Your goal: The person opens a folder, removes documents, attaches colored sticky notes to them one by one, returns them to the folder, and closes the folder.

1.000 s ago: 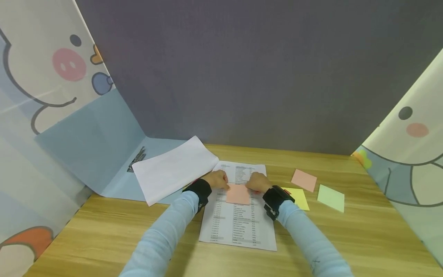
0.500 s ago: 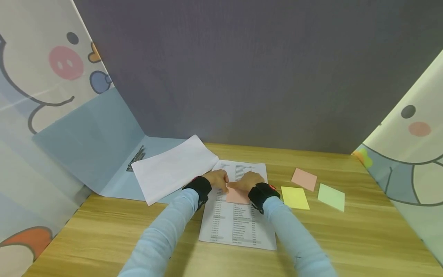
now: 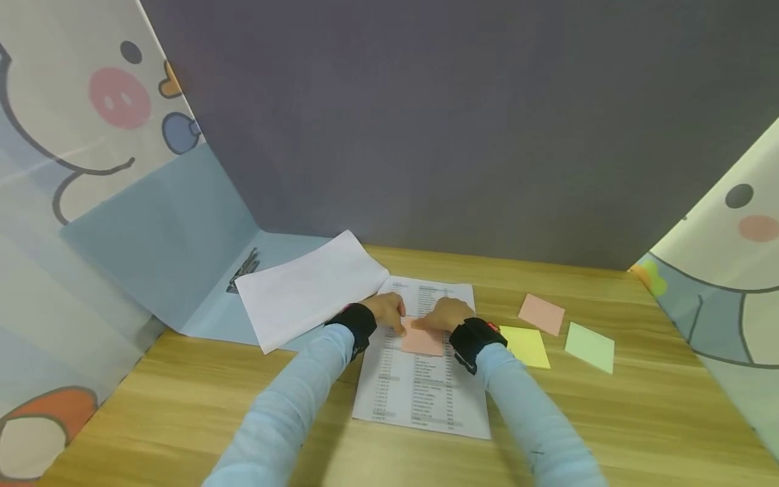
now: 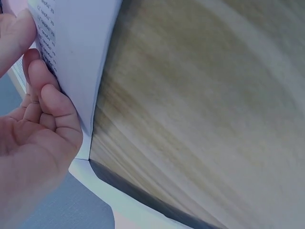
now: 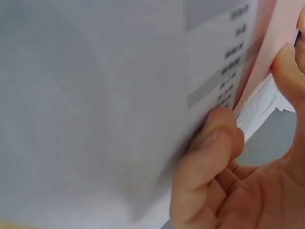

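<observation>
A pink sticky note (image 3: 422, 343) lies on a printed sheet (image 3: 420, 409) in the middle of the table. My left hand (image 3: 388, 312) is at the note's upper left corner, its thumb touching there; in the left wrist view its other fingers (image 4: 56, 105) curl loosely against the paper. From the right, my right hand (image 3: 447, 315) stretches its thumb (image 5: 287, 76) along the note's upper edge. Its other fingers are bent and rest on the sheet. The note's top edge is partly hidden by both hands.
Right of the sheet lie a yellow note (image 3: 527, 347), another pink note (image 3: 541, 313) and a green note (image 3: 589, 347). At left, an open blue folder (image 3: 164, 233) holds black metal clips (image 3: 245, 269); white paper (image 3: 313, 287) overlaps it. A dark panel (image 3: 426, 122) stands behind.
My right hand moved left from the note's upper right corner until its thumb neared my left hand, then shifted slightly back right along the top edge. My left hand stayed at its corner.
</observation>
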Available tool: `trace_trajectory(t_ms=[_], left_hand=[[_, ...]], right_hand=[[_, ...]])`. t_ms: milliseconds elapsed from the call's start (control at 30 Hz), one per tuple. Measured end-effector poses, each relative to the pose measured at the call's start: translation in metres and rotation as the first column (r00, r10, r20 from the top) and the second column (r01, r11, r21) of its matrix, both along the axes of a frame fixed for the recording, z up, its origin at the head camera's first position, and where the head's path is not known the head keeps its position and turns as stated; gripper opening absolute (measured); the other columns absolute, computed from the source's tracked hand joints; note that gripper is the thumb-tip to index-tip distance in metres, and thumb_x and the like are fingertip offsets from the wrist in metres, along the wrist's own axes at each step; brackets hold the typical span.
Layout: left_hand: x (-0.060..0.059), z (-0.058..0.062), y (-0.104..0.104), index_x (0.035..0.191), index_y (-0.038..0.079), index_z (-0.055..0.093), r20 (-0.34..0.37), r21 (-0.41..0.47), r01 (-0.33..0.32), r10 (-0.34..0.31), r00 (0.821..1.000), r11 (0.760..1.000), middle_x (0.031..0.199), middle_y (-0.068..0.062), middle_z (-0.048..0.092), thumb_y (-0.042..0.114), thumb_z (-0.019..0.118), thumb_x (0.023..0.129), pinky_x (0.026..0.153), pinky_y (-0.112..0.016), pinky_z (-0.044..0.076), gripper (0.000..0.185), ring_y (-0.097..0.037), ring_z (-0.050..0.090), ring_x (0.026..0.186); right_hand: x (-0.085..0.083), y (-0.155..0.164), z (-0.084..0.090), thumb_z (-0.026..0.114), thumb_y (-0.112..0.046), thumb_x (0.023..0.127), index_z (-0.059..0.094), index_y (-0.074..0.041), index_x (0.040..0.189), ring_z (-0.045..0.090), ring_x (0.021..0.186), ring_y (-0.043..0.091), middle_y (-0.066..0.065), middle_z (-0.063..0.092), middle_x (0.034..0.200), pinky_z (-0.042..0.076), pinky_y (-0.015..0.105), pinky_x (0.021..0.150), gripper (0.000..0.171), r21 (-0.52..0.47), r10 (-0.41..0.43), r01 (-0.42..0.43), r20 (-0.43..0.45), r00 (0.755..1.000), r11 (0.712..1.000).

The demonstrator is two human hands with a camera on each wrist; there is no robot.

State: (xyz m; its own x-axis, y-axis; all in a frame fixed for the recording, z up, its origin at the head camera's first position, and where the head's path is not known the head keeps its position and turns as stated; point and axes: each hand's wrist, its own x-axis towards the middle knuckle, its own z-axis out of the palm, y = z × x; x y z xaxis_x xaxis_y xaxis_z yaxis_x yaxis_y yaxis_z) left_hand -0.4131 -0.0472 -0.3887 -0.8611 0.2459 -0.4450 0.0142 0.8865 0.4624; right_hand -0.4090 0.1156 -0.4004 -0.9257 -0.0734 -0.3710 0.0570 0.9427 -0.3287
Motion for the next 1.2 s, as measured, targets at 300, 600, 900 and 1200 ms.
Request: trace_trajectory(t_ms=[300,600,900,1200], left_hand=[[-0.003,0.001,0.002,0.093,0.012,0.054,0.012,0.027,-0.032,0.032,0.999,0.999,0.096,-0.003,0.052,0.02,0.078,0.072,0.076,-0.033,0.038,0.033,-0.022,0.047,0.088],[0.002,-0.002,0.004,0.093,0.011,0.054,0.018,0.029,-0.001,0.0,1.0,1.0,0.097,-0.002,0.051,0.02,0.076,0.074,0.076,-0.031,0.038,0.031,-0.021,0.046,0.089],[0.004,0.0,0.002,0.09,0.011,0.054,-0.012,0.025,0.003,-0.002,1.0,1.0,0.092,-0.002,0.052,0.021,0.074,0.076,0.072,-0.03,0.037,0.026,-0.02,0.047,0.085],[0.002,-0.003,0.005,0.073,0.009,0.058,-0.102,-0.102,0.082,-0.092,0.991,0.991,0.056,0.004,0.053,0.026,0.056,0.089,0.054,-0.021,0.032,0.023,-0.013,0.045,0.06]], right_hand=[[-0.005,0.022,0.004,0.076,-0.029,0.075,0.055,0.001,0.086,0.046,0.045,0.011,0.003,0.047,0.061,0.041,0.019,0.041,0.038,-0.143,0.032,-0.03,0.009,0.999,0.989],[0.0,0.03,0.007,0.068,-0.008,0.081,0.051,0.001,0.083,0.051,0.048,0.012,0.004,0.049,0.06,0.048,0.021,0.048,0.019,-0.27,0.034,-0.006,0.101,0.994,0.963],[-0.004,0.03,-0.001,0.061,-0.007,0.085,0.051,0.002,0.084,0.051,0.043,0.01,0.004,0.048,0.057,0.048,0.021,0.045,0.014,-0.27,0.016,-0.001,0.055,0.998,0.963],[0.0,0.028,0.0,0.061,-0.01,0.085,0.053,0.003,0.084,0.051,0.042,0.011,0.004,0.047,0.056,0.047,0.021,0.043,0.016,-0.286,-0.009,0.025,0.055,0.998,0.958]])
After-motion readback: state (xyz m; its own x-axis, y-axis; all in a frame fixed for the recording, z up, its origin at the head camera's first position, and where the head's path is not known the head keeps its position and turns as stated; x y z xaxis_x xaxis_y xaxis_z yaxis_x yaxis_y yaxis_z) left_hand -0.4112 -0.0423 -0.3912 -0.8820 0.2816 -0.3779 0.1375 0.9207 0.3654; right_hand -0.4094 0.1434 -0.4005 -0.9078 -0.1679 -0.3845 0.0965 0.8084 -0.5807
